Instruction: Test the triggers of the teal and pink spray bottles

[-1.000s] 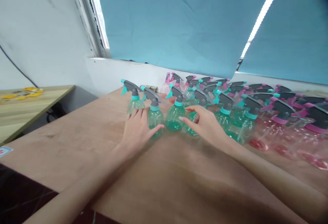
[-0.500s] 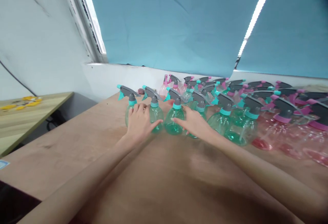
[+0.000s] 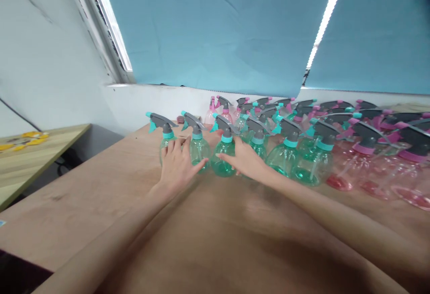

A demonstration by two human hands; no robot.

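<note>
Green spray bottles with grey and turquoise trigger heads stand upright in a row. My left hand (image 3: 177, 165) lies against the leftmost spray bottle (image 3: 167, 138) and the second spray bottle (image 3: 199, 149). Its fingers stretch forward between them, and its thumb points right across the front of the second; it looks open. My right hand (image 3: 247, 157) is closed around the right side of the third spray bottle (image 3: 223, 166), thumb in front. Its other fingers are partly hidden between that bottle and the fourth spray bottle (image 3: 259, 149). Green liquid shows in the third bottle.
Several pink spray bottles (image 3: 351, 166) crowd the right side, with more pink and green ones behind. The brown table (image 3: 74, 195) extends left. Yellow pieces (image 3: 33, 138) lie on a separate wooden table (image 3: 20, 164). A blue curtain (image 3: 208, 29) hangs behind.
The whole view has shifted slightly, so the bottles and both hands appear a little further left. The hands keep nearly the same places against the bottles.
</note>
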